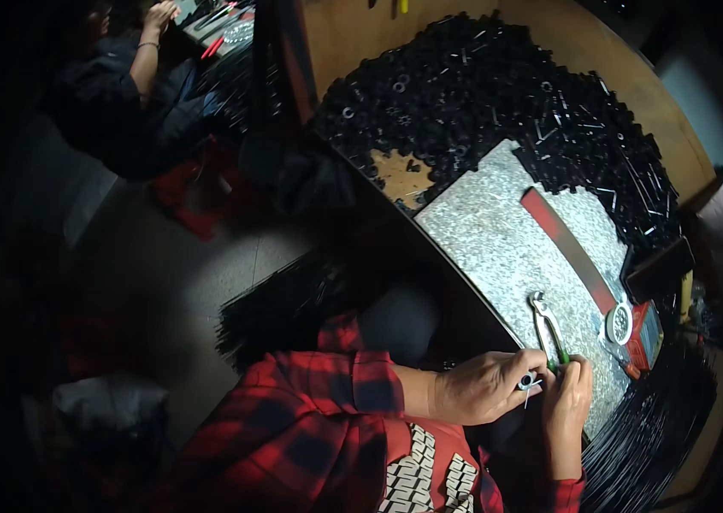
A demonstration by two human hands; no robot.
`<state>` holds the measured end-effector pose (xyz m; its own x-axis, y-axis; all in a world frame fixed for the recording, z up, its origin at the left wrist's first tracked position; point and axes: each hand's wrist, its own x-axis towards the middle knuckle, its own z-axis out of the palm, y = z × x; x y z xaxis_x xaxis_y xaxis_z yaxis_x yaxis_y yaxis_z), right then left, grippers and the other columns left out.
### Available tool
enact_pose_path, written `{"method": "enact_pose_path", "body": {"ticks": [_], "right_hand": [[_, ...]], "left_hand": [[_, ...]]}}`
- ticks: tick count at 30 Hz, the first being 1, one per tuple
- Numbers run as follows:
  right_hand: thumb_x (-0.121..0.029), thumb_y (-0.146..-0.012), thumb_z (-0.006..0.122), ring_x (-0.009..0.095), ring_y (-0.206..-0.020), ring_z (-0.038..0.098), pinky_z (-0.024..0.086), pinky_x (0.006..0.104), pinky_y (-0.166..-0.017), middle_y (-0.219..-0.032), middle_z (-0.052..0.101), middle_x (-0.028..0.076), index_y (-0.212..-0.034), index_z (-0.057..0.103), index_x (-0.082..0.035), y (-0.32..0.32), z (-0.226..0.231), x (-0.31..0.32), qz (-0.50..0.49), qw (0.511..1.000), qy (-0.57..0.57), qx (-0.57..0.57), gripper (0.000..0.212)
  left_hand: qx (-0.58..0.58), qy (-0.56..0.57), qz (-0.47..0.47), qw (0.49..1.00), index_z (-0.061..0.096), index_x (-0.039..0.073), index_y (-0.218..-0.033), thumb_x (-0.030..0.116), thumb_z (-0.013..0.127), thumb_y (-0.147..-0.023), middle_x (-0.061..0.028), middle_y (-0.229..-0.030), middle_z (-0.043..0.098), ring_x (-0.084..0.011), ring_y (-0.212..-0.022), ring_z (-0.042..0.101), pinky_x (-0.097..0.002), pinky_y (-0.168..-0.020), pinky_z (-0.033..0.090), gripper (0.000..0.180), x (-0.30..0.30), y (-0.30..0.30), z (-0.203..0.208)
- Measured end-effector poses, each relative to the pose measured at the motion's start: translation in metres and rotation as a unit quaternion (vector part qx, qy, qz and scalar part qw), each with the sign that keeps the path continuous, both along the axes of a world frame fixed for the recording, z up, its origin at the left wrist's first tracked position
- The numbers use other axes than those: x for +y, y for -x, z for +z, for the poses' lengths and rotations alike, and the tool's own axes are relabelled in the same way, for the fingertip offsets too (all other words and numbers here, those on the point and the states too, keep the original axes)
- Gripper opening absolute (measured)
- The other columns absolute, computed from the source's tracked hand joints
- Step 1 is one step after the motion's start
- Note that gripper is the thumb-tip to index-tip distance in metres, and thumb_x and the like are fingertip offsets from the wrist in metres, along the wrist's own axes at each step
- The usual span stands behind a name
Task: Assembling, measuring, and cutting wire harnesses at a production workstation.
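Observation:
My left hand (483,390) is closed around a small dark round tube-like part (526,380), its ring-shaped end facing up and a thin pale metal piece beside it. Close on its right, my right hand (570,395) has its fingers curled together; whatever they hold is hidden. Just beyond both hands, end-cutting pincers (547,323) with green handles lie on a speckled grey board (489,224). The handle ends reach my fingers, and I cannot tell whether they touch.
A large heap of small black parts (464,94) covers the table's back. On the board lies a reddish-brown strip (568,250). A white cup (619,325) and red box (649,332) stand right, above long black rods (656,436). Another person (113,111) sits far left.

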<state>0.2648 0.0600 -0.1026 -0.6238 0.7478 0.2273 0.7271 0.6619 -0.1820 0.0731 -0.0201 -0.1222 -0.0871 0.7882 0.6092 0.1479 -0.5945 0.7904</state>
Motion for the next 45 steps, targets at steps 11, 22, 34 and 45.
{"method": "enact_pose_path", "body": {"ticks": [11, 22, 34, 45], "right_hand": [[-0.006, -0.087, 0.055, 0.034, -0.082, 0.054, 0.044, 0.0407, -0.075, -0.092, 0.054, 0.019, -0.096, 0.051, 0.003, 0.012, 0.012, 0.0, -0.048, 0.994, 0.093, -0.021, 0.013], [0.002, -0.07, 0.072, 0.028, -0.066, 0.055, 0.042, 0.0358, -0.056, -0.079, 0.054, 0.014, -0.076, 0.046, -0.003, 0.031, 0.04, -0.003, 0.109, 0.986, 0.034, 0.122, 0.027], [-0.013, -0.084, 0.061, 0.031, -0.126, 0.046, 0.023, 0.061, -0.109, -0.129, 0.049, 0.01, -0.099, 0.065, -0.006, 0.013, 0.039, -0.001, 0.099, 0.931, -0.347, -0.048, 0.017], [-0.01, -0.079, 0.063, 0.027, -0.085, 0.056, 0.045, 0.0399, -0.075, -0.098, 0.056, 0.014, -0.079, 0.053, -0.005, 0.005, 0.039, -0.023, 0.11, 0.959, -0.26, -0.024, 0.012]], "left_hand": [[-0.057, 0.132, -0.019, 0.989, 0.045, 0.0, -0.095, 0.006, 0.06, -0.088, -0.0137, -0.087, 0.061, -0.0293, -0.081, 0.065, -0.0346, -0.071, 0.051, 0.017, 0.001, 0.042, -0.021], [-0.047, 0.108, 0.012, 0.993, 0.037, 0.007, -0.094, -0.002, 0.063, -0.086, 0.0038, -0.065, 0.039, -0.0034, -0.057, 0.035, -0.0202, -0.052, 0.034, 0.028, 0.005, 0.071, -0.021], [-0.163, 0.159, -0.101, 0.968, 0.025, 0.004, -0.125, 0.033, 0.084, -0.068, 0.0016, -0.064, 0.051, -0.0026, -0.06, 0.044, -0.0192, -0.055, 0.037, 0.087, 0.007, 0.044, -0.014], [-0.004, 0.126, 0.059, 0.99, 0.047, 0.003, -0.095, 0.026, 0.089, -0.063, 0.0029, -0.065, 0.051, -0.0011, -0.062, 0.047, -0.0173, -0.053, 0.036, 0.057, 0.007, 0.04, -0.014]]}}
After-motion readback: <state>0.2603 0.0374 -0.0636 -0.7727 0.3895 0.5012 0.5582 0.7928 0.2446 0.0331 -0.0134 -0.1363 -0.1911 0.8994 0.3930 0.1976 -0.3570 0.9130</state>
